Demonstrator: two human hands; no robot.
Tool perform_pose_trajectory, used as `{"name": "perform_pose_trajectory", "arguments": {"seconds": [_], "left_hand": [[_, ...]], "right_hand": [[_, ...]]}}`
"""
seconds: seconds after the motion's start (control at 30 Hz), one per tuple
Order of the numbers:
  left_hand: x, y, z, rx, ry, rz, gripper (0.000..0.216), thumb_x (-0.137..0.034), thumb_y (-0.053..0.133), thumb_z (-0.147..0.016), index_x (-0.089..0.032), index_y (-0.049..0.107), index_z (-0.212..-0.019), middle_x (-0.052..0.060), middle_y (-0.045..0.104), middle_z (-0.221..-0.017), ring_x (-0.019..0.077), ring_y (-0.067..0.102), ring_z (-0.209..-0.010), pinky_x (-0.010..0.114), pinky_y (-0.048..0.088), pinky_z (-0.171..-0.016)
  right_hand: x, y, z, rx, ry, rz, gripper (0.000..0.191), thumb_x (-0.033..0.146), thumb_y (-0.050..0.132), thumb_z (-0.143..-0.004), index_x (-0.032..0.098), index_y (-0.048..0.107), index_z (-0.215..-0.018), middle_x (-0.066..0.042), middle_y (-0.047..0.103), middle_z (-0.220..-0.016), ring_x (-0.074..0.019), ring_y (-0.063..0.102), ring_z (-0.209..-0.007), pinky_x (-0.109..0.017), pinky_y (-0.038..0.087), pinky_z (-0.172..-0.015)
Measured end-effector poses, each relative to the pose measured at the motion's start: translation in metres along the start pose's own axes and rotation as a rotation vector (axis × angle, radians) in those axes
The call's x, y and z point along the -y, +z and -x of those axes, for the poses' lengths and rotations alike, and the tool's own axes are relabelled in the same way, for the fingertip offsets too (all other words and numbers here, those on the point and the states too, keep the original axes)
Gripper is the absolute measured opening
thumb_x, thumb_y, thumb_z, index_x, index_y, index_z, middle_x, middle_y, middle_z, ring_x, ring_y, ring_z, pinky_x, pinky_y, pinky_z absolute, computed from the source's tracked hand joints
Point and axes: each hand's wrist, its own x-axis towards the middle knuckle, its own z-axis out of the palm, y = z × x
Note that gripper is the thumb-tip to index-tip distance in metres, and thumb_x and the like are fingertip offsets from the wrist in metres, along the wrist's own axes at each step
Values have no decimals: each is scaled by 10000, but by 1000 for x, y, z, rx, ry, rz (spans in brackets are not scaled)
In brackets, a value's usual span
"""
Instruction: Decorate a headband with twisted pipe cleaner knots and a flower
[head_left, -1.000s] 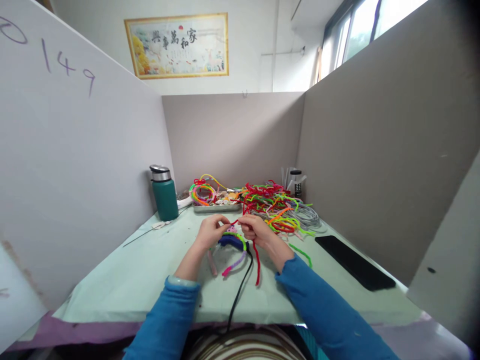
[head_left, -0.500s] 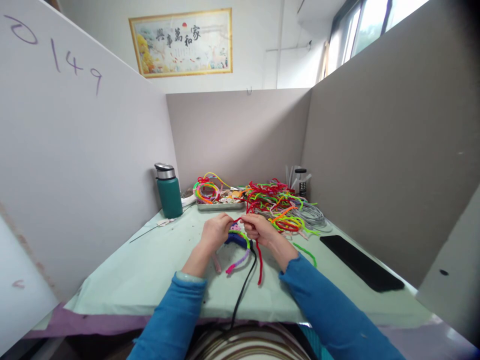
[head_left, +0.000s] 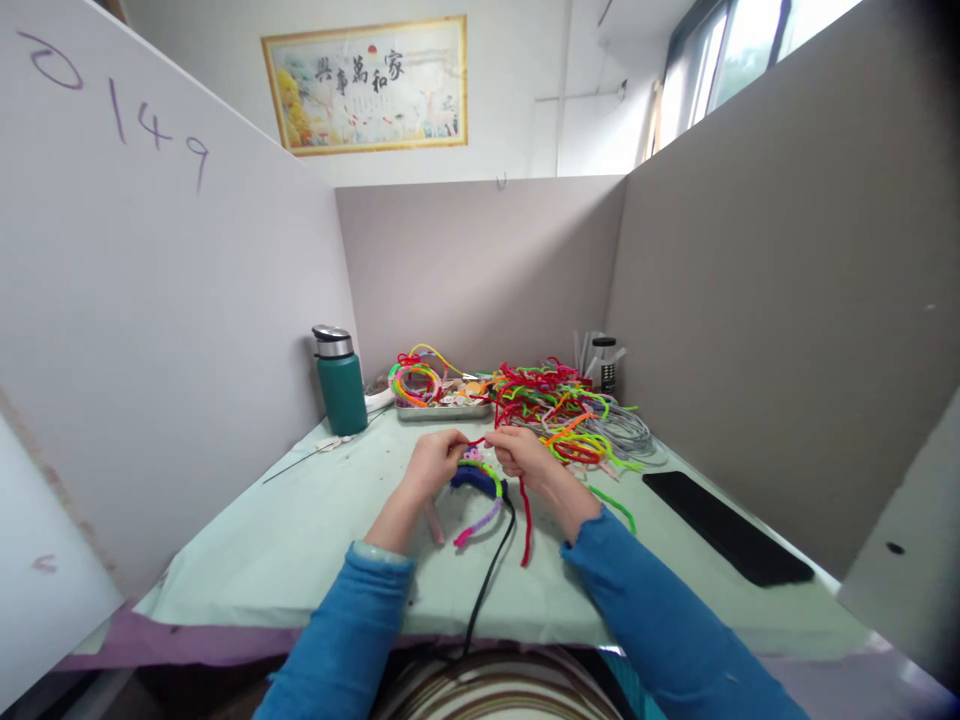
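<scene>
Between my two hands runs a red pipe cleaner [head_left: 526, 530], its loose end hanging down below my right hand. My left hand [head_left: 437, 460] pinches it at the left, fingers closed. Close beside, my right hand [head_left: 517, 452] is closed on the same fuzzy strand. Just under both hands lies a curved band of joined pipe cleaners [head_left: 491, 482], green, lilac and pink, with a small pink-purple piece [head_left: 473, 454] near its top. A dark blue object [head_left: 474, 484] with a black cord [head_left: 491, 575] sits beneath the band. My fingers hide part of the band's left side.
A metal tray [head_left: 442, 412] of small pieces, with a coiled colourful ring [head_left: 415, 383], stands at the back. Right of it is a heap of pipe cleaners [head_left: 555, 400]. A green bottle [head_left: 341, 385] stands left, a black phone-like slab [head_left: 727, 527] right. Partition walls [head_left: 480, 270] enclose the table.
The hanging red end has swung slightly right. Both hands stay close together on the strand, with hardly any other movement; the whole view has shifted a little.
</scene>
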Motion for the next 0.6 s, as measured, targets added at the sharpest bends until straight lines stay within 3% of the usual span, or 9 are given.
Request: {"name": "perform_pose_trajectory", "arguments": {"seconds": [0.13, 0.27, 0.4, 0.6], "left_hand": [[-1, 1, 0, -6, -52, 56, 162, -172, 553, -720, -192, 706, -769, 22, 679, -671, 146, 558, -596, 244, 378, -585], [-2, 2, 0, -34, -49, 5, 174, -163, 541, -726, -192, 710, -754, 16, 669, -643, 135, 546, -565, 236, 367, -566], [-2, 3, 1, -10, -4, -17, 179, -175, 539, -738, -196, 711, -782, 22, 688, -704, 142, 576, -621, 236, 380, -595], [0, 5, 1, -21, -10, -8, 173, -190, 533, -745, -186, 703, -777, 28, 685, -700, 145, 582, -629, 236, 389, -596]], "right_hand": [[-3, -1, -4, -143, -99, 139, 286, 426, 645, -689, 184, 495, -659, 83, 393, -465, -40, 238, -352, -206, 147, -357], [-6, 1, -7, -281, -411, 424, 179, 370, 622, -731, 195, 601, -764, 17, 545, -621, -108, 447, -505, -237, 333, -476], [-8, 5, -4, -274, -641, 763, 101, 266, 565, -795, 205, 630, -748, -19, 582, -742, -148, 509, -684, -270, 370, -640], [-12, 6, 0, -179, -684, 937, 96, 227, 532, -832, 210, 626, -823, -33, 575, -815, -156, 506, -733, -276, 353, -666]]}}
